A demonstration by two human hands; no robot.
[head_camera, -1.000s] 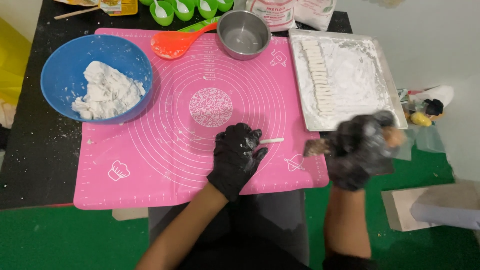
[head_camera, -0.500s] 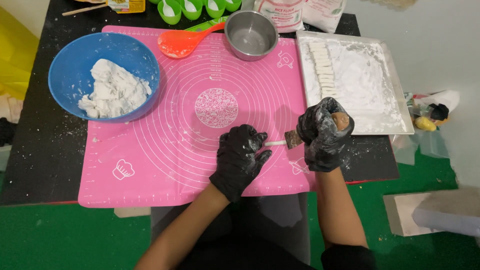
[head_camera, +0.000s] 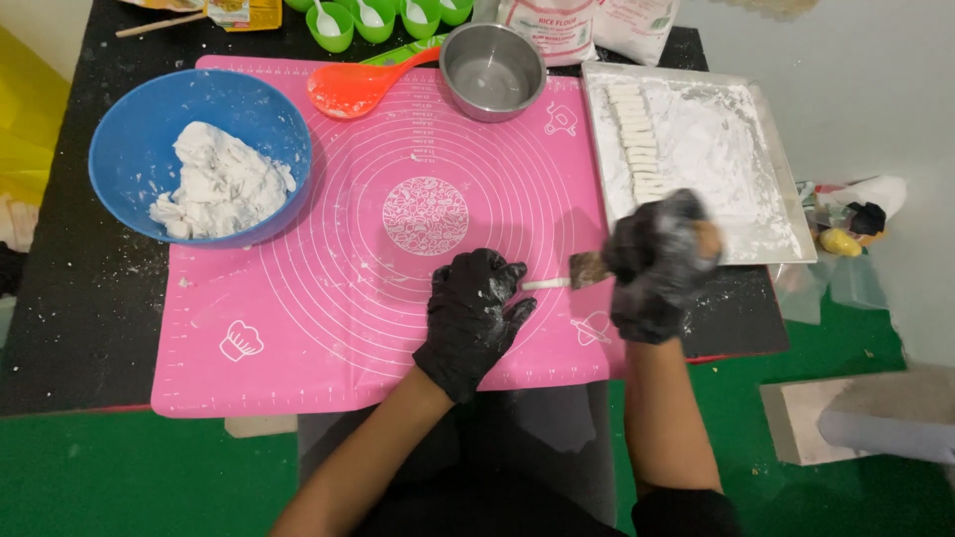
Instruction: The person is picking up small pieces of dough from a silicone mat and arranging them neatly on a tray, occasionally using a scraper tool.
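Note:
My left hand (head_camera: 476,313), in a black glove, lies flat on the pink silicone mat (head_camera: 298,328), fingers spread over a thin white dough stick (head_camera: 545,284) whose right end pokes out past the fingertips. My right hand (head_camera: 657,264), gloved and dusted with flour, is closed around a small blade tool (head_camera: 589,268). The tool's tip sits just right of the dough stick's end. Behind the right hand, a metal tray (head_camera: 766,149) dusted with flour holds a row of cut dough pieces (head_camera: 637,139).
A blue bowl (head_camera: 129,129) of white dough stands at the mat's far left. An orange spoon (head_camera: 348,88) and a steel bowl (head_camera: 492,70) are at the back, with green cups (head_camera: 373,15) and flour bags (head_camera: 587,20) behind. The table's right edge is close to the tray.
My right hand has swung left from beyond the mat's right edge, bringing the tool up to the dough stick's end. My left hand has stayed on the dough.

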